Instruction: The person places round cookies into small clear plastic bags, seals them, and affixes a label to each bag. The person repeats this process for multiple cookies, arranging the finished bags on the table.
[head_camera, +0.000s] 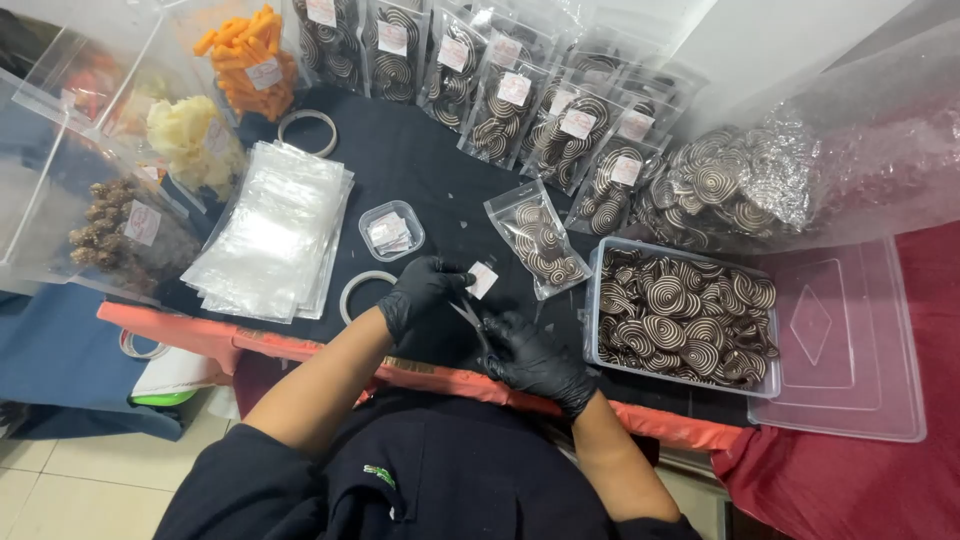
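Both hands are in black gloves, working close together at the near edge of the black table (420, 170). The left hand (420, 290) pinches a small white label (483, 279) between thumb and fingertips, holding it up just at 1 o'clock of the palm. The right hand (535, 360) is closed around the handles of the scissors (468, 315), whose blades point to 10 o'clock, up toward the label, tips just below it; I cannot tell whether they touch.

At 12 o'clock from the hands a filled pouch (540, 240) of striped spiral cookies lies flat, well clear of the fingers. At 3 o'clock sits a clear tub (680, 320) heaped with the same cookies, its lid (840, 340) lying beside it on red cloth. At 10 o'clock a small tray (391, 230) holds more labels, and beyond it, at 9 o'clock, a stack of empty bags (270, 225). A tape ring (360, 290) rests just left of the left wrist. Along the far side, at 12 to 1 o'clock, rows of sealed cookie packs (520, 110) stand leaning together.
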